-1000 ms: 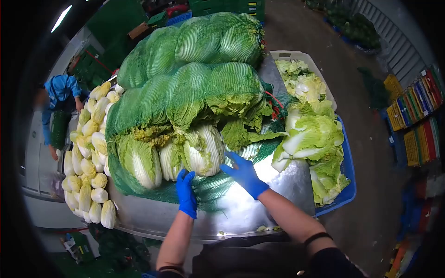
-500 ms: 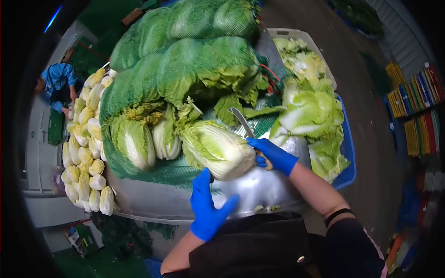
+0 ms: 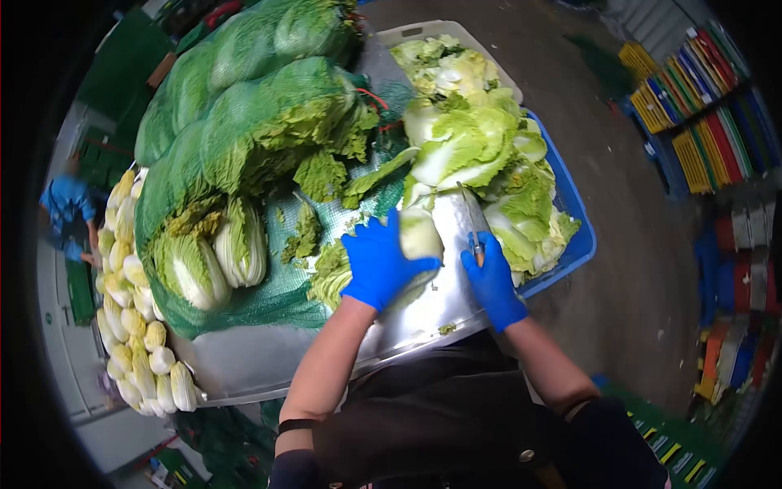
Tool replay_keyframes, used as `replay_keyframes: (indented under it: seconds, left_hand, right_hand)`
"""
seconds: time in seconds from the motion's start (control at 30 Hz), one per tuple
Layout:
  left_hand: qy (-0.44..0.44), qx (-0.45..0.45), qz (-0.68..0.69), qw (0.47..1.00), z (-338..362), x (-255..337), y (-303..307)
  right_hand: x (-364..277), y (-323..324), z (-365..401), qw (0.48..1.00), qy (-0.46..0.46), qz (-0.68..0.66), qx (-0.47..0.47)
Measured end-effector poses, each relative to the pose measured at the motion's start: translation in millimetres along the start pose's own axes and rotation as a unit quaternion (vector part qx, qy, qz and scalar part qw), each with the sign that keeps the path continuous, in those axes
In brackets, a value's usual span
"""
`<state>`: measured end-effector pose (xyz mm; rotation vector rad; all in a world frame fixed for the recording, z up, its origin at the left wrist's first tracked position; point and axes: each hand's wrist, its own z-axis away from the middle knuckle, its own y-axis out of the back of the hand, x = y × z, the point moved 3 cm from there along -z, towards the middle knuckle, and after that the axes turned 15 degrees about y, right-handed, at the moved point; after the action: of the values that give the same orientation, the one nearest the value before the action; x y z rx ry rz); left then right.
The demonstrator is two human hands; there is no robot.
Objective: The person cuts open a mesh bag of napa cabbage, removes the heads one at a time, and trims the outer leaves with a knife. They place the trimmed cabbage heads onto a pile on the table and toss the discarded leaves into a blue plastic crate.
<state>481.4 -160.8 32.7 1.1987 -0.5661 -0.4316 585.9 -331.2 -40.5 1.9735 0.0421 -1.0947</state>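
A napa cabbage (image 3: 422, 236) lies on the metal table with its pale butt toward the right and its leafy end at the left. Across it rests my left hand (image 3: 376, 265) in a blue glove, fingers spread over the top and thumb along the near side, holding it. My right hand (image 3: 493, 281), gloved too, is closed around the handle of a knife (image 3: 470, 210). The blade points away from me, just right of the cabbage and apart from it. Part of the cabbage is hidden under my left hand.
Green net sacks (image 3: 244, 122) of cabbages cover the table's left and back. Loose leaves fill a blue crate (image 3: 582, 232) and a pale crate (image 3: 497, 69) at right. Trimmed cabbages (image 3: 151, 359) are stacked left, near a person in blue (image 3: 69, 204). Coloured crates (image 3: 692, 90) stand far right.
My left hand has come from the table's near edge onto the cabbage. My right hand has moved off the cabbage's butt with the knife. The view has turned somewhat.
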Motion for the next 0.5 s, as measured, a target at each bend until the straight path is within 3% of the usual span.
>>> replay_keyframes:
  seconds: [0.07, 0.17, 0.27, 0.37, 0.5]
  left_hand:
    - [0.03, -0.057, 0.03, 0.997, -13.5, -10.2, 1.9]
    - [-0.085, -0.058, 0.098, 0.99, -19.8, -35.1, 5.3]
    - [-0.116, -0.074, 0.091, 0.986, -24.6, -38.4, 0.0]
    - [-0.085, -0.135, 0.121, 0.98, -37.9, -38.9, -0.3]
    - [-0.086, -0.142, 0.145, 0.975, -48.3, -45.1, -6.5]
  right_hand:
    - [-31.7, 10.8, 12.4, 0.996, 0.029, -0.066, 0.053]
    - [-47.5, -7.0, 29.0, 0.994, -0.045, -0.077, -0.063]
    - [-59.4, -15.2, 25.6, 0.991, -0.051, -0.044, -0.116]
    - [-59.5, -18.3, 14.6, 0.989, -0.038, -0.001, -0.142]
    - [-59.0, -22.0, 5.4, 0.982, -0.052, 0.015, -0.181]
